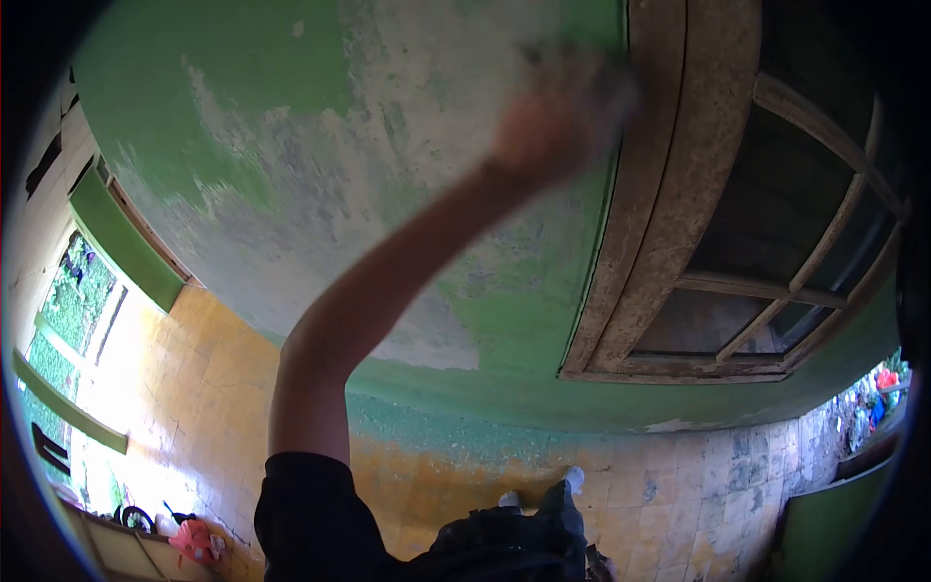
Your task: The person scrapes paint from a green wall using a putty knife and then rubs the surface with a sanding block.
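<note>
My left hand [562,121] is raised against the wall [417,126], close to the window frame [669,145]. It is smeared by motion but looks closed, with a blurred dark and greyish shape around its fingers that I cannot make out. Green paint on the wall is broken by large pale patches of bare, scuffed surface. Low at the bottom edge, beside my dark trousers, a small part of what seems to be my right hand [599,565] shows; its fingers are hidden.
The wooden window has glass panes [766,204]. Crumbs of debris [436,427] lie on the yellow tiled floor [669,495] along the wall's foot. A pink-red bag [197,541] lies at lower left, near a bright opening. A green ledge [824,529] stands at lower right.
</note>
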Tool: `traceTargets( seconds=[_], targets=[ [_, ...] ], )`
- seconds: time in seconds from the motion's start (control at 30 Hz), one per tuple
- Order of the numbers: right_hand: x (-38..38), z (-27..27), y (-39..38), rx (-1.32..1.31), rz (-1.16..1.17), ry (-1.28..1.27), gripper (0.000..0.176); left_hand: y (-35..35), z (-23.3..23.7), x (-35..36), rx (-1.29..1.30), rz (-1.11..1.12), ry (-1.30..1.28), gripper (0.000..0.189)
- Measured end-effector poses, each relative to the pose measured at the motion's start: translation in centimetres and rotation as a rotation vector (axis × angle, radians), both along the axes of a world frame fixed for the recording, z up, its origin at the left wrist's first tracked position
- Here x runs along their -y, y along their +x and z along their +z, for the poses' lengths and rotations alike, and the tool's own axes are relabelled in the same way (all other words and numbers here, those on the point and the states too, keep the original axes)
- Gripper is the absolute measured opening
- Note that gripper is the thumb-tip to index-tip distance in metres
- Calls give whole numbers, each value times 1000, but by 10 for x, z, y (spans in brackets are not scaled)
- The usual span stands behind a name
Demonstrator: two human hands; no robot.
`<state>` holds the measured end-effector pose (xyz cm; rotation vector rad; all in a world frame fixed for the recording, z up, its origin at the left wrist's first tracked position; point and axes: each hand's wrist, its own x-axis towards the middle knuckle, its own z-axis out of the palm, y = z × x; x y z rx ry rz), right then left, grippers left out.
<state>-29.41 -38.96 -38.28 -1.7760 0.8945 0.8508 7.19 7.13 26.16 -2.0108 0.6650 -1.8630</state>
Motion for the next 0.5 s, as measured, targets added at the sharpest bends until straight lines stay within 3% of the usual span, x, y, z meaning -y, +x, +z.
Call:
traceTargets(
  seconds=[0.1,0.17,0.23,0.27,0.3,0.4,0.47,0.5],
  targets=[
    [-3,2,13,7,15,11,30,5,-21,-10,-293,-117,133,24],
    [-5,2,21,11,21,16,32,4,41,-29,117,32,72,10],
    [-8,3,23,11,21,20,33,15,139,-65,-96,403,-472,13],
    [-8,4,23,9,25,21,33,-14,171,-48,219,-45,-344,25],
    [-9,4,26,9,31,22,34,-18,189,-45,359,-26,-320,27],
    [-10,5,28,12,51,24,35,-16,157,-25,184,-87,-262,30],
    [-11,6,31,20,57,25,36,13,83,-20,31,36,-61,13],
    [-12,7,33,26,64,26,37,8,56,-20,-31,-78,65,14]
  ],
)
